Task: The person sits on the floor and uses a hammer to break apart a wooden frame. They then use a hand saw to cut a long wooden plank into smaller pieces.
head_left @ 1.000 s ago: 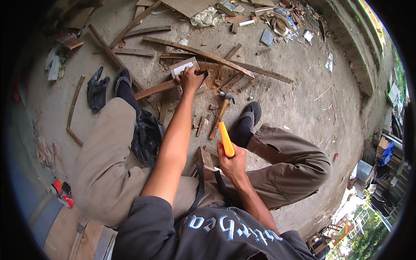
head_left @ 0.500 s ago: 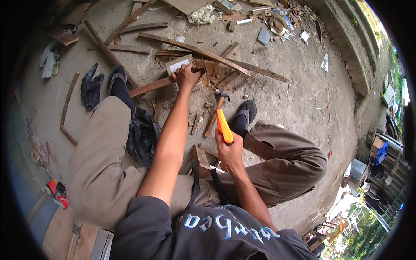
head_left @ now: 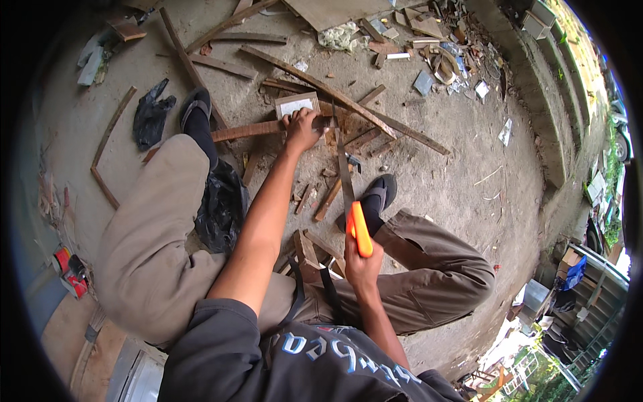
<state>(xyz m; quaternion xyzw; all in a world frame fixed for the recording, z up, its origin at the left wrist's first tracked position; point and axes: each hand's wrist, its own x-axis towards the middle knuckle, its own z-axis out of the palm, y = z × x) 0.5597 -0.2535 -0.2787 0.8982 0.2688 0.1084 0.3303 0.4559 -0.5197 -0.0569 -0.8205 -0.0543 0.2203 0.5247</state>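
Note:
My right hand (head_left: 363, 262) is wrapped round the orange handle of a handsaw (head_left: 360, 228). The saw's long narrow blade runs away from me, its far end beside the end of a brown wooden strip (head_left: 249, 131). My left hand (head_left: 303, 130) presses down on that strip with its fingers curled over it. Beneath the strip lies a wooden block with a pale top (head_left: 295, 104). A hammer (head_left: 353, 161) rests on the ground just right of the blade, partly hidden. Whether the saw teeth touch the strip is too small to tell.
Long wooden strips (head_left: 321, 86) cross beyond my hands. Black plastic bags (head_left: 222, 204) lie by my left leg, and wood pieces (head_left: 305, 249) sit between my legs. Scrap and rubble (head_left: 429, 50) cover the far ground. Concrete steps (head_left: 536, 100) rise at the right.
My right hand has drawn the handsaw back toward me and slightly right, baring more of its blade. The left hand stays on the strip. The whole view has shifted a little.

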